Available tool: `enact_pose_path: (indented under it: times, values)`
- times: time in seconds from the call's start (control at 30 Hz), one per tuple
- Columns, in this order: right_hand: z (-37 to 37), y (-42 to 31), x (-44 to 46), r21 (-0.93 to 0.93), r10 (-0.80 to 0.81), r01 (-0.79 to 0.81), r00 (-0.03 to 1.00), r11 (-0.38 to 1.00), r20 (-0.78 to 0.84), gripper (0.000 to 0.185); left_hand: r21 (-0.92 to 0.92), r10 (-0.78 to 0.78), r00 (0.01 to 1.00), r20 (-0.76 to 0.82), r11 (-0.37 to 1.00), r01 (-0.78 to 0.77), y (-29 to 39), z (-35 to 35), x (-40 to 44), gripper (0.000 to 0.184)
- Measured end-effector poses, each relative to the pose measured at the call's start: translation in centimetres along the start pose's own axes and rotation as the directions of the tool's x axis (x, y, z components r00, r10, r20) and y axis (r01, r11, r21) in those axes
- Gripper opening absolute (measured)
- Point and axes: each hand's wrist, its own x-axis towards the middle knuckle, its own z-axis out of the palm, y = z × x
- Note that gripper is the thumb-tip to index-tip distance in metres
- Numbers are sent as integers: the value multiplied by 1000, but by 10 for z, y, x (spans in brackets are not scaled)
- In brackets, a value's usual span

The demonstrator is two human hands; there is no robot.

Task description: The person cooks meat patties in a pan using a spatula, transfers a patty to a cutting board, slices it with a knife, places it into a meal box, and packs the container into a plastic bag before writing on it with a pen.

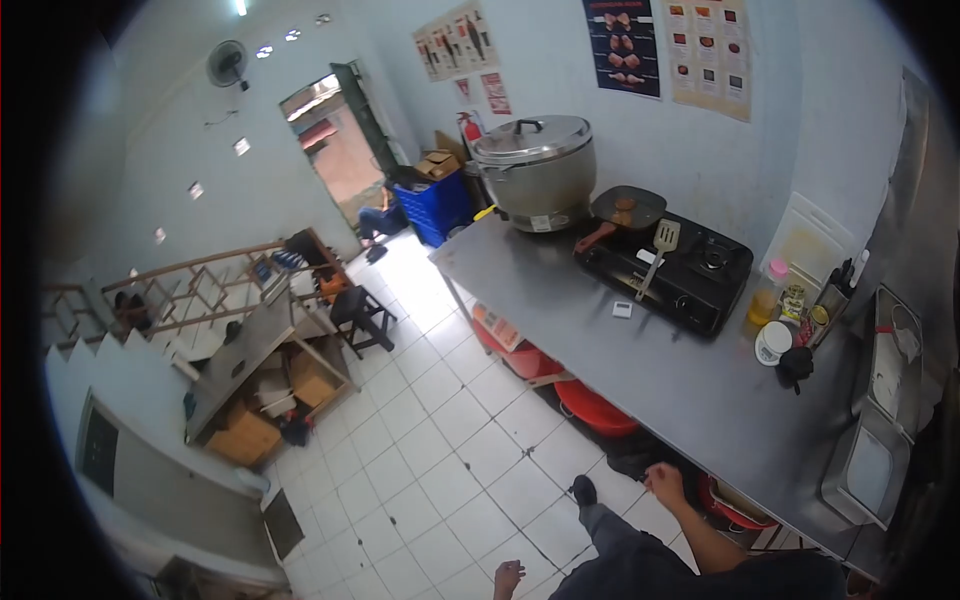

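Observation:
My left hand point(509, 578) hangs low over the tiled floor at the bottom of the view, fingers loosely bent and a little apart, with nothing visible in it. My right hand point(664, 485) is beside the front edge of the steel table point(690, 425), apart from the tabletop. Its fingers are also loosely bent, and I see nothing held. On the table stands a black gas stove point(715, 290) with a frying pan point(628, 208) holding a brown piece of food. A slotted spatula point(660, 255) lies across the stove, its handle reaching toward a small white timer point(622, 310).
A large rice cooker point(540, 175) stands at the table's far end. A kitchen scale point(773, 343), bottles and metal trays point(868, 470) are at the right. Red tubs point(598, 408) sit underneath. A stool point(362, 318) and blue crate point(435, 205) stand beyond; a person point(380, 220) is by the doorway.

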Motion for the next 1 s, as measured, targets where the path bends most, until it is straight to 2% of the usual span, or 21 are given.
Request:
enact_pose_path:
  times: [0.1, 0.13, 0.17, 0.2, 0.27, 0.3, 0.33, 0.37, 0.43, 0.47, 0.53, 0.63, 0.73, 0.8, 0.83, 0.87, 0.9, 0.93, 1.0]
  values:
    - [12, -74, 100, 218, 126, -83, 974, 972, -190, 25, -61, -73, 997, 0, 995, 73, 72, -3, 38, 38]
    - [14, -65, 147, -25, -79, 75, 944, 997, -320, 25, -32, -74, 995, 61, 997, 76, 92, 3, 49, 38]
    - [15, -90, 180, 91, 49, -23, 957, 996, -285, 22, 15, -81, 990, 112, 997, 80, 108, -4, 58, 37]
    - [18, -114, 215, 247, 98, -20, 946, 969, -308, 20, 52, -86, 981, 172, 996, 78, 129, -3, 72, 37]
    - [19, -163, 265, 270, 116, -6, 913, 963, -391, 19, 125, -54, 973, 224, 992, 26, 157, -5, 90, 39]
    - [18, -177, 291, 247, 185, -85, 891, 965, -415, 26, 397, 216, 931, 293, 858, -324, 142, -16, 120, 40]
    - [15, -191, 328, 229, 238, -148, 863, 962, -445, 35, 575, 445, 786, 430, 536, -618, 152, -20, 144, 41]
    - [13, -204, 365, 50, 149, -146, 820, 988, -553, 40, 618, 400, 793, 459, 497, -608, 162, -15, 173, 40]
    - [15, -209, 406, -291, -30, -241, 721, 926, -692, 52, 717, 257, 826, 501, 411, -563, 176, -27, 183, 39]
    - [16, -212, 417, -278, 33, -308, 721, 910, -692, 55, 671, 220, 831, 512, 502, -546, 183, -37, 194, 38]
    - [19, -262, 423, -250, 143, -421, 707, 872, -692, 61, 559, 162, 830, 534, 669, -491, 203, -51, 229, 37]
    - [26, -277, 437, -302, 176, -504, 698, 809, -694, 60, 622, 144, 741, 655, 453, -638, 263, -72, 261, 37]
    - [34, -277, 453, -369, 147, -543, 687, 754, -712, 57, 631, 164, 701, 694, 330, -702, 293, -86, 340, 39]
    - [41, -275, 464, -376, 145, -560, 676, 738, -722, 54, 639, 169, 731, 661, 383, -667, 342, -96, 362, 34]
    - [44, -271, 468, -371, 149, -567, 669, 736, -728, 53, 491, 79, 863, 499, 794, -357, 363, -99, 372, 32]
    - [45, -268, 474, -367, 150, -570, 664, 735, -733, 51, 182, -103, 923, 370, 983, 37, 387, -99, 383, 30]
    - [45, -257, 480, -344, 150, -560, 656, 754, -740, 51, 301, -86, 937, 338, 953, -21, 415, -102, 389, 32]
    - [42, -241, 487, -326, 143, -543, 651, 774, -745, 51, 291, -17, 948, 317, 953, -80, 437, -106, 399, 32]
    - [42, -241, 495, -283, 125, -505, 631, 815, -766, 51, 162, 52, 951, 305, 981, -106, 470, -112, 428, 31]
